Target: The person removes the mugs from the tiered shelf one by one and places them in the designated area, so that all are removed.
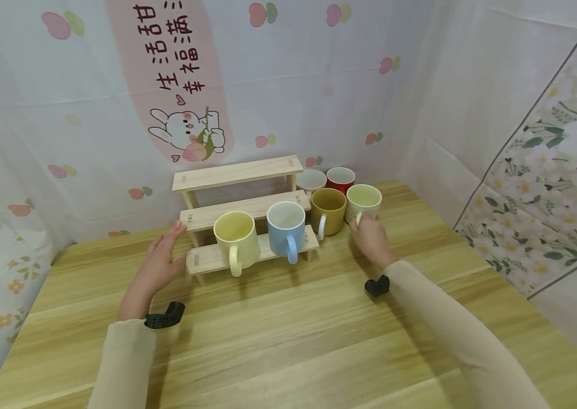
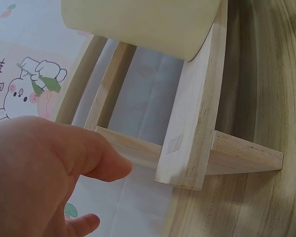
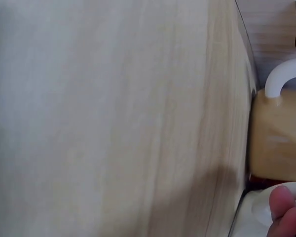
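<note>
My right hand [image 1: 372, 241] pinches the handle of a pale green mug [image 1: 374, 208], which stands on the table to the right of a wooden tiered rack [image 1: 201, 217]. In the right wrist view, fingertips [image 3: 283, 202] show at that mug's pale handle. A mustard-brown mug [image 1: 336, 218] with a white handle sits just left of it. My left hand [image 1: 157, 267] is at the rack's left end with fingers extended, holding nothing; whether it touches the wood is unclear. On the lowest tier stand a yellow mug [image 1: 244, 250] and a light blue mug [image 1: 282, 238], handles toward me.
Behind the brown and green mugs stand a white cup [image 1: 311, 179] and a red cup [image 1: 340, 184]. A printed curtain [image 1: 288, 91] hangs behind the rack, and another floral one [image 1: 564, 187] borders the right side. The wood-grain table [image 1: 278, 341] extends toward me.
</note>
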The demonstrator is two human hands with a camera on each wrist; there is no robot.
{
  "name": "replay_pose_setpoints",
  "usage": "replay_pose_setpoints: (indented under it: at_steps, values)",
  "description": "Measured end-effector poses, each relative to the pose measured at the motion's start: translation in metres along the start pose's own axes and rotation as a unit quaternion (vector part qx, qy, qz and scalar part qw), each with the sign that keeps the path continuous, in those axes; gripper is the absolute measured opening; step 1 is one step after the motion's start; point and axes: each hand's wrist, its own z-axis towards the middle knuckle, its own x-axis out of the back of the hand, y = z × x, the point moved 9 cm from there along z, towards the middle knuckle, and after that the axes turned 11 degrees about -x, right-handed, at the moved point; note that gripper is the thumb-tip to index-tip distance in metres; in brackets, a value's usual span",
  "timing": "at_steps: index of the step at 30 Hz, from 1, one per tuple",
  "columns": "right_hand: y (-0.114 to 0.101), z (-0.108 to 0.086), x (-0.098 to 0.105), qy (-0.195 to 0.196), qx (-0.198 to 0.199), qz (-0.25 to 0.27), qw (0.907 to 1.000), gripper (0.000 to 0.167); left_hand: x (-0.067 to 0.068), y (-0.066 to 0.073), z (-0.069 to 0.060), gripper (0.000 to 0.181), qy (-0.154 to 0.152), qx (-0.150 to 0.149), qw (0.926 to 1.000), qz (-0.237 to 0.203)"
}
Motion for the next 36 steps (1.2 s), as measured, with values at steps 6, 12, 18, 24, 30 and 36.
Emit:
replay_pose_setpoints:
  at_steps: [6,12,18,24,30,36]
  values:
    - [-0.003,0.004,-0.004,-0.023,-0.016,0.007,0.9996,0.036,0.000,-0.001,0.000,0.070,0.008,-0.007,0.9999,0.005]
    - [-0.001,0.000,-0.002,-0.036,-0.021,-0.011,0.9991,0.041,-0.001,-0.001,0.001,0.069,0.002,-0.003,1.0000,0.008]
    - [-0.010,-0.002,0.020,-0.002,-0.003,-0.015,0.9999,0.039,0.000,-0.003,0.000,0.071,0.001,0.010,0.9999,0.005]
    - [-0.030,-0.006,0.044,0.047,0.052,-0.007,0.9975,0.030,0.000,-0.004,0.000,0.071,0.002,0.009,1.0000,0.003]
    - [-0.044,-0.012,0.052,0.037,0.080,-0.010,0.9961,0.031,0.001,-0.004,0.000,0.071,0.001,0.017,0.9999,-0.001]
    - [-0.053,-0.016,0.053,-0.002,0.091,-0.025,0.9955,0.030,0.000,-0.004,-0.001,0.070,-0.003,0.013,0.9999,-0.001]
